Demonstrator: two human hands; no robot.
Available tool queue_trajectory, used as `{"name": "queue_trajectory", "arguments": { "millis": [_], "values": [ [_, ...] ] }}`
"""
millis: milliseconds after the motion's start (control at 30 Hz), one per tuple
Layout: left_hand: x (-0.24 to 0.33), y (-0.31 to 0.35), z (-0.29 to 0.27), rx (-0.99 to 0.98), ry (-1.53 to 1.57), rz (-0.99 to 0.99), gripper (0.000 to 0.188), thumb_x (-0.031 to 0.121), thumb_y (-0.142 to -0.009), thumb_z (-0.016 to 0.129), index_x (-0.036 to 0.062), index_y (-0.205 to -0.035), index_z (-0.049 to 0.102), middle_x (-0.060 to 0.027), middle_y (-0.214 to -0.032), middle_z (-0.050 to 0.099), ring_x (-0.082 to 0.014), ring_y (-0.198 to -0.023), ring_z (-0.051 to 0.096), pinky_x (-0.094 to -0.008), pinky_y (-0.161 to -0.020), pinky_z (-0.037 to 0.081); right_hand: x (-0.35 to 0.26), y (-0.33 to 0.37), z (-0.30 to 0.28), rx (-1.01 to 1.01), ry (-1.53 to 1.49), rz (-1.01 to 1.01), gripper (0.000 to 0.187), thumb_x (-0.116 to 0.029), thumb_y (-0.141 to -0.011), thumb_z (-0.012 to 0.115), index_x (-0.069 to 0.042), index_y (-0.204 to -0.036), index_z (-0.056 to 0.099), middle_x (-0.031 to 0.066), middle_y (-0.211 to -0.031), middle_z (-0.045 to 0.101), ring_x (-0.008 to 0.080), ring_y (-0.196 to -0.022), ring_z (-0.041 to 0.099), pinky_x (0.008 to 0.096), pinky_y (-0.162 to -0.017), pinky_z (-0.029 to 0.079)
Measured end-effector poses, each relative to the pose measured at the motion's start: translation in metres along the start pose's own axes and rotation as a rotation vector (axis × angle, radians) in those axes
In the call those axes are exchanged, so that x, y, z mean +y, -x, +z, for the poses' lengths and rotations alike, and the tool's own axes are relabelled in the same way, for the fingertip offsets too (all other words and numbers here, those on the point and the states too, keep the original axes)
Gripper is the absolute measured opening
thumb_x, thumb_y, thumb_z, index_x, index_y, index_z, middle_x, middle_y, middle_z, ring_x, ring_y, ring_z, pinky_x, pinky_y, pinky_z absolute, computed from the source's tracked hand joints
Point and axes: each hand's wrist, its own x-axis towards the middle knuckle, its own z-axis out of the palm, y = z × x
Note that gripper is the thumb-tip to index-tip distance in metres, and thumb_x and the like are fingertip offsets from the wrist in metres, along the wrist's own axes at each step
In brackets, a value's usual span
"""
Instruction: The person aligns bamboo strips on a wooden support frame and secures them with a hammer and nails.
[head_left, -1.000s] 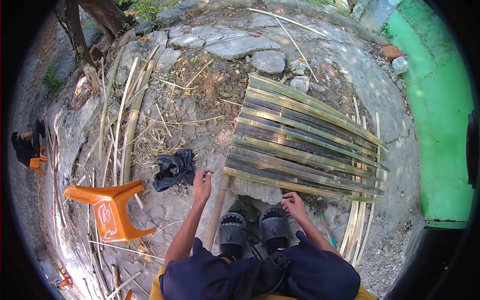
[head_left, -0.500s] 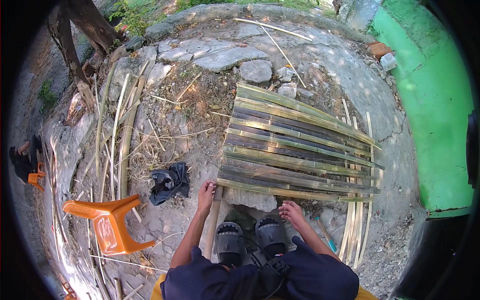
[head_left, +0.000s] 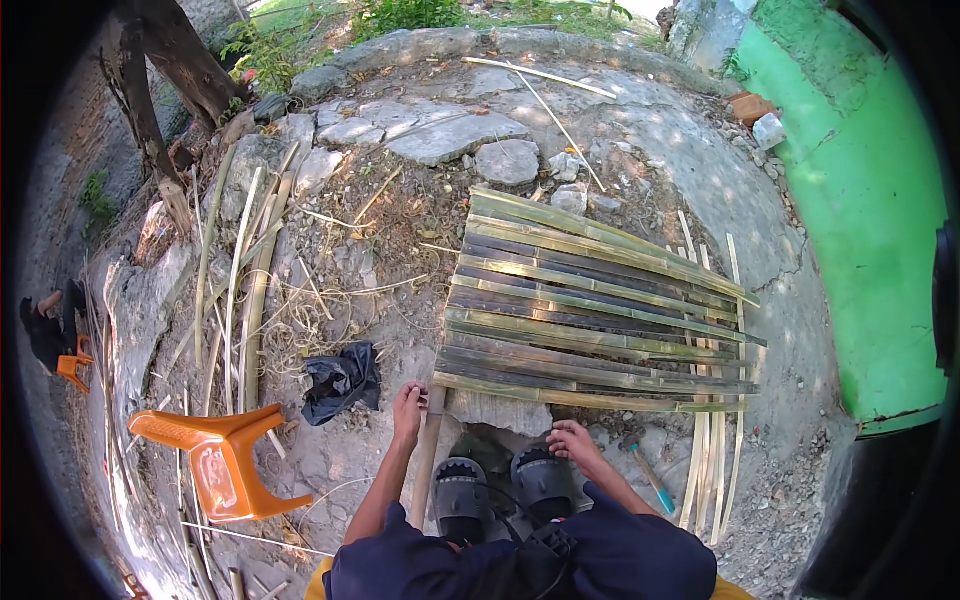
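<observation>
Split bamboo slats lie side by side in front of me, close together at the left and slightly fanned at the right. Their left ends rest over a round pole that runs toward me. Beside this pole, just below the nearest slat's left end, is my left hand; its fingers are loosely bent, with nothing visible in them. My right hand hovers below the nearest slat, fingers apart and holding nothing. Thin pale strips pass under the slats' right ends. A hammer with a teal-ended handle lies right of my right hand.
An orange plastic chair lies tipped over at left, near a black plastic bag. Bamboo poles and shavings are scattered beyond. Flat stones lie ahead. A green wall borders the right. Another person is at far left.
My left hand has drawn back slightly from the nearest slat's corner. My right hand has shifted a little left and toward me. The view has tilted slightly; the slats appear unmoved.
</observation>
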Motion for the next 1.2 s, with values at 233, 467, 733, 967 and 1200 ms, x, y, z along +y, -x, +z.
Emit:
{"name": "queue_trajectory", "arguments": {
  "millis": [233,467,733,967,1200],
  "values": [
    [-0.014,0.002,-0.020,0.054,0.046,-0.038,0.017,0.019,-0.103,0.050,0.0084,-0.101,0.063,0.0032,-0.075,0.048,-0.0080,-0.063,0.047,-0.0268,-0.057,0.045,0.002,-0.003,0.004,0.015,0.007,0.006,0.035,-0.019,-0.101,0.064,-0.008,-0.133,0.055,0.0082,-0.106,0.073,0.0145,-0.086,0.069,0.0278,-0.075,0.054],
    [-0.018,0.007,-0.023,0.077,0.029,-0.070,0.023,0.024,-0.101,0.049,0.0084,-0.091,0.062,0.0027,-0.069,0.042,-0.0077,-0.054,0.042,-0.0275,-0.048,0.041,-0.009,0.001,-0.011,0.025,0.099,0.032,0.031,-0.022,-0.101,0.066,-0.008,-0.128,0.059,0.0071,-0.103,0.074,0.0134,-0.081,0.069,0.0274,-0.073,0.054],
    [0.008,0.033,-0.065,0.108,-0.352,0.043,0.040,0.032,-0.105,0.047,0.0046,-0.091,0.073,0.0018,-0.064,0.041,-0.0090,-0.053,0.045,-0.0298,-0.047,0.036,-0.218,-0.040,-0.046,-0.033,0.386,-0.361,0.031,-0.021,-0.098,0.071,-0.003,-0.121,0.062,0.0041,-0.093,0.070,0.0097,-0.077,0.064,0.0275,-0.071,0.054],
    [0.030,0.048,-0.034,0.178,-0.675,0.016,0.034,0.038,-0.096,0.071,0.0051,-0.092,0.075,0.0052,-0.058,0.042,-0.0070,-0.051,0.040,-0.0289,-0.050,0.036,-0.400,-0.257,-0.118,0.433,0.424,-0.637,0.055,-0.036,-0.090,0.076,-0.002,-0.131,0.062,0.0149,-0.109,0.075,0.0227,-0.098,0.073,0.0367,-0.085,0.056],
    [0.002,0.088,-0.032,0.115,-0.948,0.156,0.056,0.051,-0.069,0.093,0.0075,-0.099,0.073,-0.0116,-0.088,0.065,-0.0252,-0.078,0.058,-0.0396,-0.070,0.049,-0.459,-0.361,-0.070,0.728,0.715,-0.448,0.103,-0.057,-0.073,0.084,0.013,-0.142,0.053,0.0369,-0.147,0.052,0.0449,-0.138,0.054,0.0467,-0.115,0.045]
  ]
}}
